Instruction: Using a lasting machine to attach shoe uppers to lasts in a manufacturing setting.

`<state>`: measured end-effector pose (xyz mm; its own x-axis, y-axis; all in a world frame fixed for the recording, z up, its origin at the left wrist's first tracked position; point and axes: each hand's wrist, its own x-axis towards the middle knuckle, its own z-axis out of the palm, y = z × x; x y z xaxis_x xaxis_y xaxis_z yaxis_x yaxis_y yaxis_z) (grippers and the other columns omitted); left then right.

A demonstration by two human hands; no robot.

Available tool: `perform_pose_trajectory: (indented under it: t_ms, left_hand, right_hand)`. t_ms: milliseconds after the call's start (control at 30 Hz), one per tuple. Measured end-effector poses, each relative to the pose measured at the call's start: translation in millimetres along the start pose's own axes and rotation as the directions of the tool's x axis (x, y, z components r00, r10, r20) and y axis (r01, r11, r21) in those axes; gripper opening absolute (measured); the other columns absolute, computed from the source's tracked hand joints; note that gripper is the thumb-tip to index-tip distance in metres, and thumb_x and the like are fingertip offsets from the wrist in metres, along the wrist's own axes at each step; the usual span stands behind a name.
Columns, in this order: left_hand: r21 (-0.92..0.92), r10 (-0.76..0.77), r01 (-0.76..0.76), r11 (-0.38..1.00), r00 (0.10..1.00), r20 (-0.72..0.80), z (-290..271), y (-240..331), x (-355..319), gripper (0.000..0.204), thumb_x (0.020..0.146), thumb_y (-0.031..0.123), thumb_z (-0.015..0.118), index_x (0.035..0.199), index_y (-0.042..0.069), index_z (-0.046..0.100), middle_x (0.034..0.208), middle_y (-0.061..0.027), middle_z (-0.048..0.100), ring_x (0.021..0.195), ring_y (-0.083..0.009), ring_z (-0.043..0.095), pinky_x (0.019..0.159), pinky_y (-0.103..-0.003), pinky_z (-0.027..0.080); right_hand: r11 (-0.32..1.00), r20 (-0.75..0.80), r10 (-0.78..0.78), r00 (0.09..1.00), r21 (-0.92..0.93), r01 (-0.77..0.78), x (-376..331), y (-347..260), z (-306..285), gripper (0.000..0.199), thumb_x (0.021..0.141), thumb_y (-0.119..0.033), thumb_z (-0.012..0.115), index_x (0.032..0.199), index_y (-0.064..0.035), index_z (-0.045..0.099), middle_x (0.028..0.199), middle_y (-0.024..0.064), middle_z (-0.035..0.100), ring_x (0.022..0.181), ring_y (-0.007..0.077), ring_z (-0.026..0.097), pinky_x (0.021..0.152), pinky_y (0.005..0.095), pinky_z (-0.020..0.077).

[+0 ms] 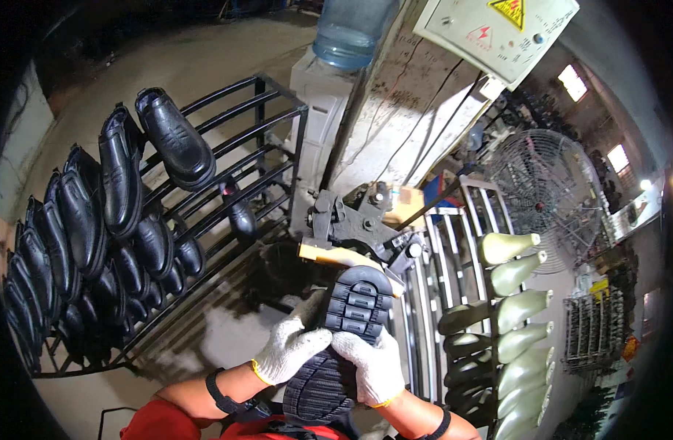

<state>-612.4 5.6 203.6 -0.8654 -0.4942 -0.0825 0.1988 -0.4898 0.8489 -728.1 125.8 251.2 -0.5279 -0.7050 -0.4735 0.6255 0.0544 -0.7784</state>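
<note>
A black shoe (339, 359) is held sole up in front of my body, its ridged heel pointing away and its toe towards me. My left hand (291, 347), in a white knit glove, is closed round its left side at the middle. My right hand (373, 364), gloved the same way, grips the right side, its thumb on the sole. Just beyond the heel stands a dark metal machine (360, 220) with levers and bolts. A yellowish strip (336, 257) runs along its near side, right by the heel. The shoe's upper is hidden beneath.
At left, a black metal rack (281, 117) bears rows of black leather shoes (80, 220). On the right, a light metal rack (439, 264) stands beside several olive-green shoe lasts (523, 312). Farther back are a large caged fan (542, 198), a water dispenser (322, 103) and a wall-mounted electrical box (490, 44).
</note>
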Motion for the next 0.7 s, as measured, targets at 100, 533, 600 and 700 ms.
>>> perform_pose_trajectory:
  t_ms: [100, 533, 600, 700]
  left_hand:
    - [-0.005, -0.057, 0.057, 0.998, 0.998, -0.008, 1.1, -5.2, 3.8, 0.075, 0.098, 0.011, 0.063, 0.163, -0.003, 0.027, 0.163, -0.0146, 0.041, 0.15, -0.0229, 0.039, 0.126, -0.038, 0.028]
    - [0.24, 0.093, -0.083, 0.967, 0.995, -0.031, -12.0, -45.4, -33.2, 0.076, 0.093, 0.012, 0.078, 0.156, -0.007, 0.04, 0.139, -0.013, 0.064, 0.119, -0.0152, 0.063, 0.105, -0.034, 0.05]
    - [0.334, 0.086, -0.084, 0.939, 0.996, 0.009, -7.4, -39.0, -43.0, 0.083, 0.094, 0.016, 0.078, 0.159, -0.006, 0.032, 0.13, -0.0141, 0.068, 0.111, -0.0155, 0.065, 0.1, -0.033, 0.052]
    - [0.589, -0.022, 0.014, 0.808, 1.0, 0.006, -11.9, -29.2, -47.9, 0.094, 0.091, 0.026, 0.081, 0.16, -0.008, 0.026, 0.114, -0.0136, 0.075, 0.101, -0.0148, 0.07, 0.089, -0.032, 0.057]
  right_hand:
    - [0.998, 0.018, -0.061, 0.998, 0.012, 0.061, 0.0, -5.4, -0.5, 0.048, 0.089, 0.01, 0.069, 0.136, -0.0003, 0.062, 0.124, 0.0096, 0.072, 0.111, 0.0197, 0.069, 0.104, 0.0358, 0.0522]
    - [0.968, -0.099, -0.249, 0.963, -0.051, 0.245, -38.0, 66.3, -18.2, 0.031, 0.089, -0.002, 0.069, 0.12, -0.0032, 0.068, 0.106, 0.0041, 0.072, 0.095, 0.0161, 0.067, 0.093, 0.0317, 0.0527]
    - [0.93, -0.068, -0.362, 0.93, -0.104, 0.354, -32.7, 82.1, -28.3, 0.028, 0.092, -0.004, 0.065, 0.119, -0.0035, 0.069, 0.107, 0.0038, 0.072, 0.097, 0.0149, 0.066, 0.094, 0.0312, 0.0517]
    - [0.917, -0.178, -0.397, 0.9, -0.118, 0.38, -38.3, 87.1, -13.7, 0.02, 0.095, -0.009, 0.065, 0.113, -0.0026, 0.072, 0.104, 0.0034, 0.073, 0.096, 0.0148, 0.066, 0.093, 0.0308, 0.0508]
